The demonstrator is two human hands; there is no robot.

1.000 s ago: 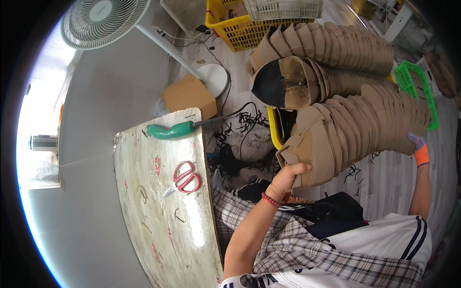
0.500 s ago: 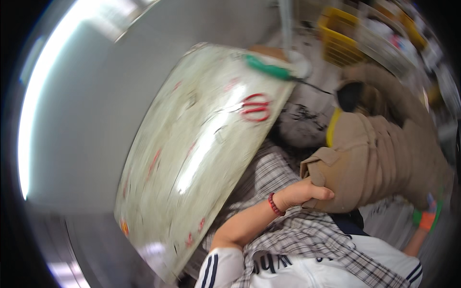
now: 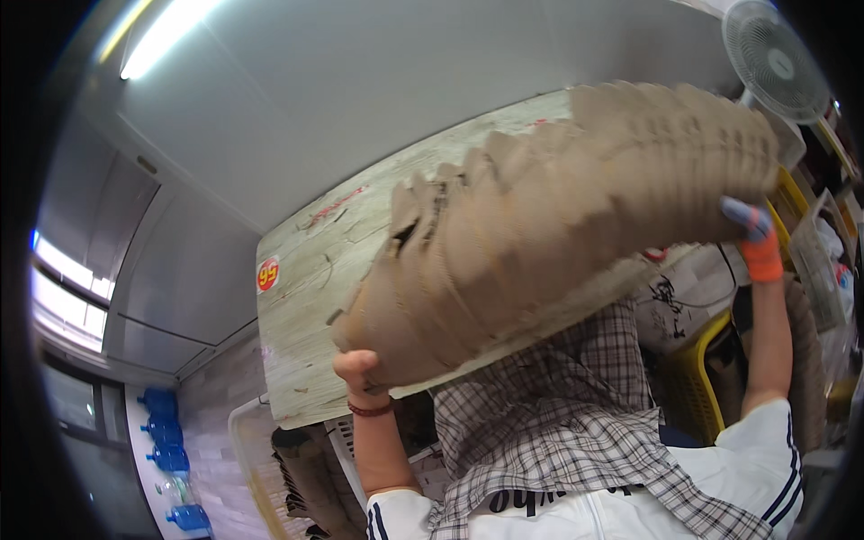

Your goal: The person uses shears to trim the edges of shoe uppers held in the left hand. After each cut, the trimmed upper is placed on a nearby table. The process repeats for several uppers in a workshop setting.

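Note:
Both my hands hold a long, curved stack of nested tan pieces point(image 3: 540, 243) that look like soft shoe uppers, raised over the worktable. At its left end, my bare left hand point(image 3: 358, 371) grips the lower edge, thumb on the near side, with a dark red beaded bracelet on the wrist. My right hand point(image 3: 754, 236), in an orange and grey glove, is closed on the right end. Scalloped, overlapping edges line the top of the stack. Its bulk covers much of the pale worktable point(image 3: 301, 346). A bit of red scissor handle point(image 3: 655, 255) shows below it.
A white fan point(image 3: 776, 63) stands at the far right. Yellow crates point(image 3: 711, 360) sit below the table's right side; a pale crate point(image 3: 247, 450) with similar tan pieces is at lower left. Blue water jugs point(image 3: 166, 432) line the left wall.
My left hand has moved left and the stack now stretches across the table instead of lying off its right side. The view has swung, and the green-handled tool is out of sight.

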